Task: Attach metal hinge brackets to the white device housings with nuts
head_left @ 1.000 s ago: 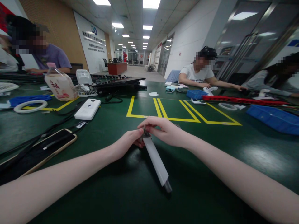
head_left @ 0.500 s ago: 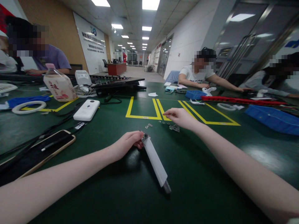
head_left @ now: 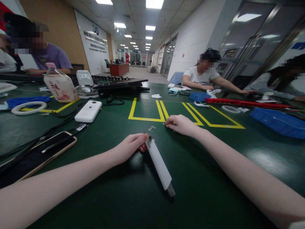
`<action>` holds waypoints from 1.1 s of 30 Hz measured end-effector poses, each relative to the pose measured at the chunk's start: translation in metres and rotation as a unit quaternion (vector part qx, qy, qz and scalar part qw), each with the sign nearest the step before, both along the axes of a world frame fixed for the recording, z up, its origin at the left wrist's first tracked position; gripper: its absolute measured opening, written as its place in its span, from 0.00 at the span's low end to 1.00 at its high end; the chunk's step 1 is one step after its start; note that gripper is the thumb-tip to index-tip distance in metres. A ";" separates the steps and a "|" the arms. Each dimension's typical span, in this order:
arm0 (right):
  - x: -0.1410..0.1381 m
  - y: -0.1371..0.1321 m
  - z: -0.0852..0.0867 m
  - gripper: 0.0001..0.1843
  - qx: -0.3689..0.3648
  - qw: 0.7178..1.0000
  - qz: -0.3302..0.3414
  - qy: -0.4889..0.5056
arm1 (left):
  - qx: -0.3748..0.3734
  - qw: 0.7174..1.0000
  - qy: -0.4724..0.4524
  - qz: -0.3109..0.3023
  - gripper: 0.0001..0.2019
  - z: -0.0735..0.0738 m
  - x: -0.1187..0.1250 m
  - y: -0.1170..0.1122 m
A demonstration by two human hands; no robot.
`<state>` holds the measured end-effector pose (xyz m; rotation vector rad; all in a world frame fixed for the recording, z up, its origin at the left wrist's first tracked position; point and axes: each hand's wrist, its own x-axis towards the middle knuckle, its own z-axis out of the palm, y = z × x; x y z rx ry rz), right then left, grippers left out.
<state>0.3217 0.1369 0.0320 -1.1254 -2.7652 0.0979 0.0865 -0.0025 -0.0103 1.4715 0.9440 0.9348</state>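
A long white bar [head_left: 159, 164] with a grey metal tip lies slanted on the green table [head_left: 205, 178]. My left hand [head_left: 132, 146] is closed around its far end, where a small metal part sits. My right hand [head_left: 180, 124] reaches forward to the yellow tape line, fingers curled and pinching at tiny metal pieces on the table; what it holds, if anything, is hidden. A few small washers [head_left: 152, 128] lie between the two hands.
A phone [head_left: 40, 152] and cables lie at left, with a white power bank [head_left: 88, 111], a bottle [head_left: 60, 86], a tape roll [head_left: 28, 107] behind. Blue trays [head_left: 278, 122] and a red rail [head_left: 247, 102] stand at right. Other people sit along the far edges.
My right hand left the bar's end, reached out to the yellow line, and has now drawn slightly left over the small parts. The left hand stays on the bar.
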 end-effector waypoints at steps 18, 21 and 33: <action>-0.046 -0.090 0.045 0.04 -0.042 0.962 0.223 0.150 | 0.005 0.999 -0.027 0.017 0.27 -0.007 0.002 0.004; -0.046 -0.091 0.048 0.04 -0.053 0.966 0.214 0.133 | 0.000 1.000 -0.026 0.016 0.27 -0.007 0.001 0.005; -0.046 -0.091 0.047 0.06 -0.091 0.965 0.191 0.155 | -0.004 1.000 -0.021 0.015 0.28 -0.004 0.001 0.004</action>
